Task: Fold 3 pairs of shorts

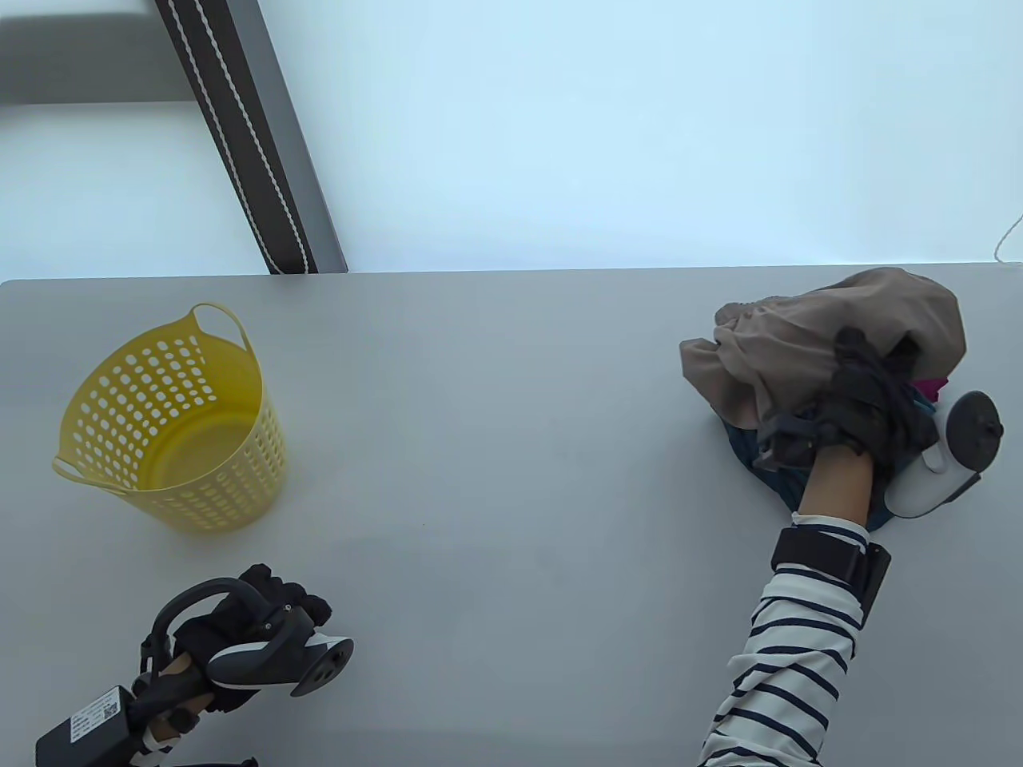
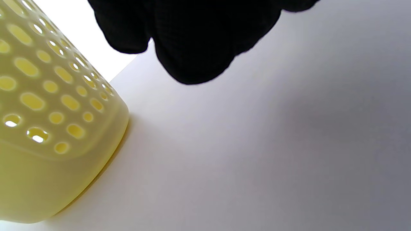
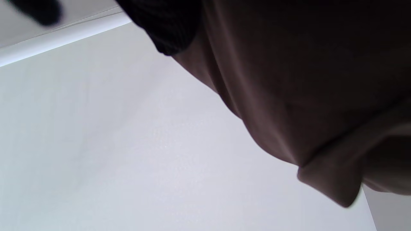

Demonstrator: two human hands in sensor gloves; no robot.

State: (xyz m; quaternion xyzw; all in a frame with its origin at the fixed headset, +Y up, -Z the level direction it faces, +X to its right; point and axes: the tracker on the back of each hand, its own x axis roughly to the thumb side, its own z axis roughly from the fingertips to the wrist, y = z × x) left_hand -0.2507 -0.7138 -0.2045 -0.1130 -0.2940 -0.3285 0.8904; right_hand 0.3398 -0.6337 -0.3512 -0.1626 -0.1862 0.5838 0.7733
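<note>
You see bright, even daylight from the pale backdrop beyond the worktop (image 1: 495, 415), which shows only soft shadows and no glare. The yellow basket (image 1: 172, 419) is sharp from above but blurred in your left wrist view. Your right wrist view shows dim, underexposed beige shorts (image 3: 305, 83), slightly soft.

I can read no text anywhere; the white label (image 1: 89, 713) on the black box at my left wrist is too small to make out.
</note>
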